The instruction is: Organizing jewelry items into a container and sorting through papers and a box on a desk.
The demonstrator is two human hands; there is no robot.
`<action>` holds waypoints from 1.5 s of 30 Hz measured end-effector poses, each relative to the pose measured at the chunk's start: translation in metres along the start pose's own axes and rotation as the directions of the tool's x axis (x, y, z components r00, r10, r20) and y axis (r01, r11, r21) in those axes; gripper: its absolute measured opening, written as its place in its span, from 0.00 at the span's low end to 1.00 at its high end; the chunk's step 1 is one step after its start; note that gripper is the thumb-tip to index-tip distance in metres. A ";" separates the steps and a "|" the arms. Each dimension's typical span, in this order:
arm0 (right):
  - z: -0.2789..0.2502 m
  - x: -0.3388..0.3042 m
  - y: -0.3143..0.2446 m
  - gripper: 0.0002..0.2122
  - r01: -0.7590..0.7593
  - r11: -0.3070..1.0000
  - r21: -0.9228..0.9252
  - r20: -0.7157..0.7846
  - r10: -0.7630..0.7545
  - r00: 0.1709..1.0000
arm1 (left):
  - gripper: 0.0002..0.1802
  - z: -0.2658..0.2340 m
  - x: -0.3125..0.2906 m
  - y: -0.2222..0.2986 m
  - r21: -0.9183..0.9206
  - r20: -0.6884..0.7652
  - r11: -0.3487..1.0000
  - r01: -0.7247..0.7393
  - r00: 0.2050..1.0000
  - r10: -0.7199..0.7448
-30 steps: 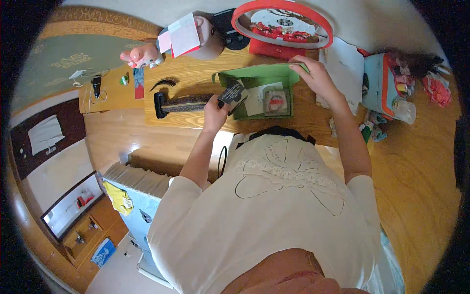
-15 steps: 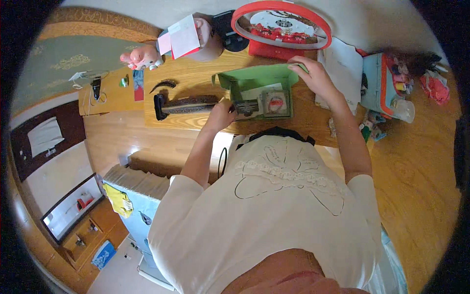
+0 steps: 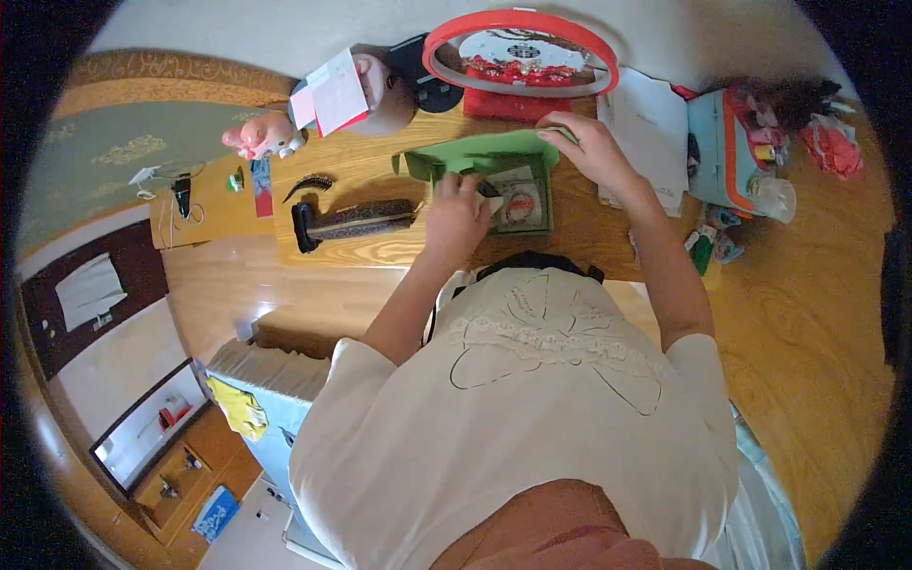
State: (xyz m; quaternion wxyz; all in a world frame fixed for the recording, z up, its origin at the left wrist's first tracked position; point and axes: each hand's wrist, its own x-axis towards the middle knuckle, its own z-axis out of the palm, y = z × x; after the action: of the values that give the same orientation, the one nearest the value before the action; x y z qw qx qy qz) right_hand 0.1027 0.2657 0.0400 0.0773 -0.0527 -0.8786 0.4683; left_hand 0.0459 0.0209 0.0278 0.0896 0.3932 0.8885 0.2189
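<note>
A green cardboard box point(image 3: 483, 246) stands on the wooden desk with its lid point(image 3: 475, 152) raised. My right hand point(image 3: 597, 152) grips the right end of the lid between thumb and fingers. Over the left part of the box is my left hand point(image 3: 458, 218), fingers bent down inside it. A small dark card point(image 3: 488, 189) with a pale edge shows beside those fingers, held by them; most of it is hidden. A clear flat packet with a red round mark point(image 3: 520, 204) lies in the right part of the box.
Left of the box lie a dark patterned folding fan-like object point(image 3: 366, 218) and a black claw comb point(image 3: 310, 184). Behind stand a red-rimmed oval frame point(image 3: 608, 52), a grey bin-shaped holder point(image 3: 391, 103) and a pink plush toy point(image 3: 261, 139). White papers point(image 3: 651, 123) and a light-blue case point(image 3: 708, 142) are at right.
My left hand has moved up and rightward from the box's front left edge into the box, taking the dark card with it. My right hand still holds the lid. The whole view has shifted slightly.
</note>
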 end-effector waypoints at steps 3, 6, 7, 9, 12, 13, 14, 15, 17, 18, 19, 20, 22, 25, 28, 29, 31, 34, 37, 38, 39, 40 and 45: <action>0.000 0.001 0.000 0.13 0.033 0.999 0.003 -0.003 -0.033 0.999 | 0.23 0.030 0.008 -0.009 0.145 0.119 0.982 -0.119 0.988 0.102; -0.001 0.000 0.000 0.13 0.065 0.998 -0.003 -0.014 -0.065 0.998 | 0.22 0.039 0.022 -0.004 0.170 0.314 0.966 -0.197 0.939 0.136; -0.001 -0.001 0.002 0.13 0.073 0.997 -0.011 -0.018 -0.073 0.997 | 0.22 0.043 0.024 -0.003 0.202 0.326 0.960 -0.193 0.938 0.120; -0.001 -0.006 0.001 0.13 0.086 0.996 -0.007 0.001 -0.086 0.996 | 0.23 0.052 0.027 -0.005 0.258 0.339 0.946 -0.198 0.935 0.103; -0.009 -0.020 -0.011 0.19 0.107 0.994 -0.009 -0.019 -0.107 0.994 | 0.27 0.053 0.026 0.002 0.263 0.249 0.937 -0.229 0.954 0.164; -0.013 -0.030 -0.016 0.22 0.120 0.993 -0.009 -0.029 -0.121 0.992 | 0.28 0.050 0.026 0.006 0.236 0.250 0.949 -0.208 0.957 0.148; -0.016 -0.042 -0.020 0.31 0.008 1.000 0.018 0.036 -0.009 0.999 | 0.28 0.054 0.022 0.002 0.177 0.179 0.956 -0.232 0.963 0.201; -0.021 -0.055 -0.022 0.32 -0.031 1.000 0.002 0.030 0.031 0.999 | 0.27 0.057 0.018 0.000 0.101 0.187 0.969 -0.226 0.961 0.204; -0.028 -0.081 -0.015 0.34 -0.101 0.995 -0.021 0.019 0.101 0.995 | 0.25 0.046 0.009 0.008 -0.043 0.206 0.979 -0.202 0.957 0.206; -0.025 -0.098 0.009 0.36 -0.127 0.989 -0.078 -0.044 0.123 0.991 | 0.24 0.037 0.006 0.011 -0.114 0.272 0.971 -0.209 0.934 0.233; -0.024 -0.112 0.027 0.36 -0.215 0.947 -0.240 -0.115 0.192 0.975 | 0.23 0.027 0.004 0.016 -0.190 0.337 0.959 -0.212 0.903 0.266; -0.024 -0.125 0.041 0.36 -0.304 0.872 -0.383 -0.195 0.245 0.950 | 0.23 0.019 0.003 0.023 -0.259 0.399 0.943 -0.208 0.866 0.301; -0.030 -0.143 0.063 0.36 -0.384 0.786 -0.484 -0.281 0.275 0.919 | 0.22 0.011 -0.004 0.035 -0.295 0.465 0.932 -0.209 0.821 0.332; -0.040 -0.158 0.089 0.33 -0.365 0.824 -0.433 -0.277 0.264 0.924 | 0.20 -0.012 0.006 0.065 -0.305 0.608 0.942 -0.137 0.733 0.304; -0.041 -0.164 0.105 0.24 -0.326 0.843 -0.428 -0.261 0.230 0.937 | 0.19 -0.019 0.013 0.089 -0.342 0.640 0.936 -0.087 0.708 0.299; -0.043 -0.166 0.111 0.21 -0.307 0.849 -0.430 -0.266 0.206 0.942 | 0.18 -0.018 0.018 0.095 -0.366 0.629 0.927 -0.083 0.712 0.312; -0.043 -0.168 0.119 0.16 -0.331 0.882 -0.336 -0.340 0.214 0.916 | 0.18 -0.014 0.026 0.112 -0.447 0.557 0.882 -0.149 0.725 0.405; -0.049 -0.168 0.112 0.13 -0.422 0.903 -0.074 -0.538 0.321 0.779 | 0.21 -0.001 0.037 0.132 -0.591 0.467 0.788 -0.176 0.721 0.512; -0.074 -0.157 0.045 0.13 -0.420 0.899 0.123 -0.715 0.374 0.591 | 0.25 0.029 0.044 0.146 -0.759 0.357 0.650 -0.036 0.812 0.462; -0.080 -0.159 0.030 0.13 -0.357 0.909 0.215 -0.754 0.387 0.530 | 0.26 0.034 0.047 0.155 -0.811 0.329 0.585 0.029 0.848 0.414; -0.083 -0.160 0.016 0.13 -0.284 0.911 0.300 -0.785 0.405 0.468 | 0.28 0.038 0.052 0.166 -0.868 0.341 0.469 0.163 0.883 0.324; -0.082 -0.160 0.004 0.12 -0.241 0.886 0.396 -0.764 0.463 0.449 | 0.29 0.032 0.060 0.181 -0.901 0.366 0.330 0.280 0.901 0.235; -0.060 -0.169 -0.016 0.10 0.072 0.453 0.889 -0.409 0.712 0.571 | 0.33 0.007 0.082 0.211 -0.792 0.517 -0.178 0.584 0.797 0.311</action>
State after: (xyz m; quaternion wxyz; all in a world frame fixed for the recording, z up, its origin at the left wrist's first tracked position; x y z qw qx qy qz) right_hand 0.2792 0.2780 0.0712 0.3433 -0.3829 -0.3896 0.7640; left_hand 0.1322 0.2086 0.1195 0.6375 0.1142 0.3604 0.6714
